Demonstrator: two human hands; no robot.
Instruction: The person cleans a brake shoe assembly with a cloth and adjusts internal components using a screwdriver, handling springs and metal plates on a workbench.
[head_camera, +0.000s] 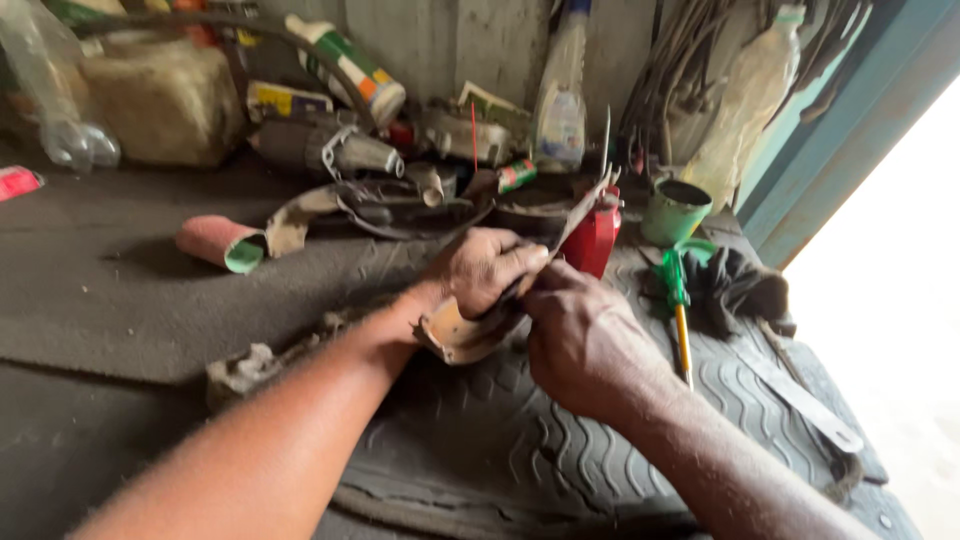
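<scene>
Two hands (540, 310) gripping strip (470, 335) (tyre (520, 450) beneath), screwdriver (680, 310) beside

Both forearms reach in from the lower edge and meet mid-frame, bare to the elbow. The left hand (482, 268) lies knuckles up, fingers curled down and thumb stretched toward the other hand — closed in a grip. The right hand (582, 340) sits just beside it, touching, back of the hand upward, fingers tucked under and pinching.

free: tyre tread (520, 450) near side | blocked: red can (592, 240), screwdriver (680, 310)
</scene>
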